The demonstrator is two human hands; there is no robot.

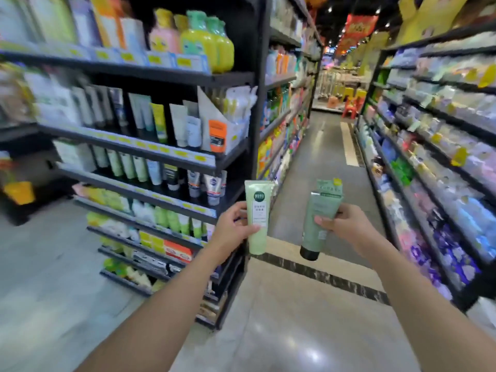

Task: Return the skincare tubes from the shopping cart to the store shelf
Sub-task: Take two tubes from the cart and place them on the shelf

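Observation:
My left hand [233, 229] grips a light green skincare tube [257, 210], upright with its cap pointing down. My right hand [342, 224] holds a darker sage-green tube [319, 213] with a black cap at the bottom, tilted slightly. Both tubes are held out in front of me, just right of the end of the black store shelf [230, 154]. That shelf carries rows of similar tubes, with green ones [171, 220] on a lower tier. The shopping cart is not in view.
A second run of shelves [434, 146] full of packaged goods lines the right side. Between the two runs a tiled aisle [330, 167] leads away. A yellow bucket [20, 191] stands at the far left.

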